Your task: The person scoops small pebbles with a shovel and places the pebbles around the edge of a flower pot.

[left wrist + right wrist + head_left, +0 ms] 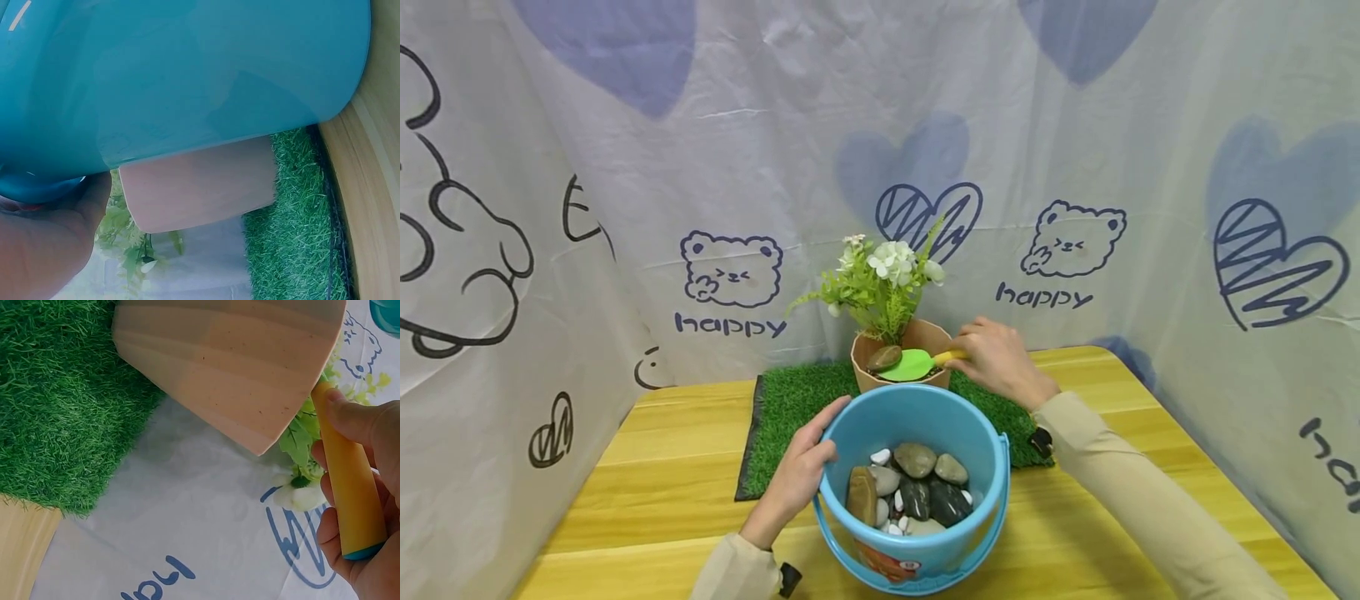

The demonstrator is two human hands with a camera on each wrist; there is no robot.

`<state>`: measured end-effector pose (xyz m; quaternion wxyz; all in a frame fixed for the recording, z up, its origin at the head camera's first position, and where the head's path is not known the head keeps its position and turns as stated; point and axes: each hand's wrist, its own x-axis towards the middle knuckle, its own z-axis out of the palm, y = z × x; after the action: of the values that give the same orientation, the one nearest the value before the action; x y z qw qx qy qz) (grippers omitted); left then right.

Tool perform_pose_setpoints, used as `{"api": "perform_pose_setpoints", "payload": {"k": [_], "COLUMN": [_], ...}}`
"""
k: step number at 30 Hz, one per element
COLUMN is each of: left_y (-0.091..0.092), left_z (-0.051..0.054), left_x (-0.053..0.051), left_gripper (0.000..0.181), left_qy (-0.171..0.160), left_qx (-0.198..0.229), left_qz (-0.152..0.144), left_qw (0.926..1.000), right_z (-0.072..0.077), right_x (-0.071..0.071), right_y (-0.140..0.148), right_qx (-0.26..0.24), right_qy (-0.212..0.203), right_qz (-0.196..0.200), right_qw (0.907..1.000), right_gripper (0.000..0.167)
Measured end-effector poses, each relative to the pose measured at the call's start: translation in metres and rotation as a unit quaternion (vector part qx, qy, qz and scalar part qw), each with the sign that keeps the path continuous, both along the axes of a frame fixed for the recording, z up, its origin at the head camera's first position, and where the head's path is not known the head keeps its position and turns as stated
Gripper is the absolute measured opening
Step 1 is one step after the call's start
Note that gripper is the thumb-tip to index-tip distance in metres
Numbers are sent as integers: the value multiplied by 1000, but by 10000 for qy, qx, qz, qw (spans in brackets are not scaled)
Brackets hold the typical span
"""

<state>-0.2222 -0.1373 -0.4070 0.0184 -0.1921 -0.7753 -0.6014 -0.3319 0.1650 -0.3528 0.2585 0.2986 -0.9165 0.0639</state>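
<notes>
My left hand (805, 461) grips the rim of a blue bucket (912, 402) on its left side. Inside the bucket lie grey, black and brown stones (915, 460) and small white pebbles. My right hand (997, 358) holds a toy shovel by its yellow handle (351, 481); the green blade (907, 365) reaches into the flower pot (862, 375). Beside the blade in the pot sits a brown stone (884, 358); whether the blade touches it I cannot tell. Green leaves and white flowers (892, 263) rise from the back of the pot.
The pot stands on a green turf mat (790, 417) toward the back of the wooden table (647, 475). The bucket stands in front of the pot, its blue handle (917, 587) hanging down at the front. A printed white cloth (820, 108) surrounds the table.
</notes>
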Motion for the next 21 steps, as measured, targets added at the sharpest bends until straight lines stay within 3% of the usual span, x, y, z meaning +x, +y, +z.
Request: {"api": "perform_pose_setpoints", "payload": {"k": [21], "left_y": [0], "left_z": [0], "left_x": [0], "left_gripper": [72], "left_qy": [-4], "left_qx": [-11], "left_qz": [21], "left_qw": [10000], "right_z": [11], "right_x": [-17], "right_y": [-24], "right_qx": [582], "right_qy": [-312], "right_qz": [94], "right_qw": [9978], "right_gripper": [13]}}
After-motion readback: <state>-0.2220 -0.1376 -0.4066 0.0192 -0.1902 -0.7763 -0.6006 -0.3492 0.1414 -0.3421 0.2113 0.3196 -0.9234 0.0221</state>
